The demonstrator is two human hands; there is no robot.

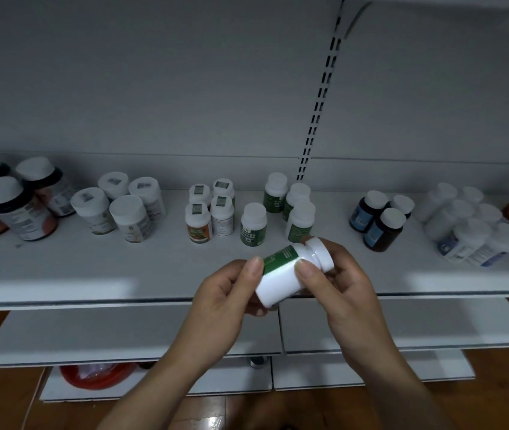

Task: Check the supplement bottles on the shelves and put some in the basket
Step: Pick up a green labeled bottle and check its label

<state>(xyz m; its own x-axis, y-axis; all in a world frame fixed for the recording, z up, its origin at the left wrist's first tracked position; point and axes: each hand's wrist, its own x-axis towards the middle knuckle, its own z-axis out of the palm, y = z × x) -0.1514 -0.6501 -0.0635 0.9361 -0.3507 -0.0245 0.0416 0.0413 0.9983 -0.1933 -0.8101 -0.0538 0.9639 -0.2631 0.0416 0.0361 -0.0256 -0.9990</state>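
the white bottle (281, 274) with a green label is held tilted, cap up and to the right, over the near edge of the shelf (91, 268). the left hand (225, 293) pinches its base end and the right hand (343, 280) grips its neck, fingers covering part of it. its print is too blurred to read. the dark bottles (17, 209) at far left are cut off by the frame. below, a red-rimmed container (91, 375) is mostly hidden under a lower shelf.

Wooden floor (507, 392) (brown, glossy) lies below, and a slotted rail (319, 110) climbs the grey wall (154, 72).
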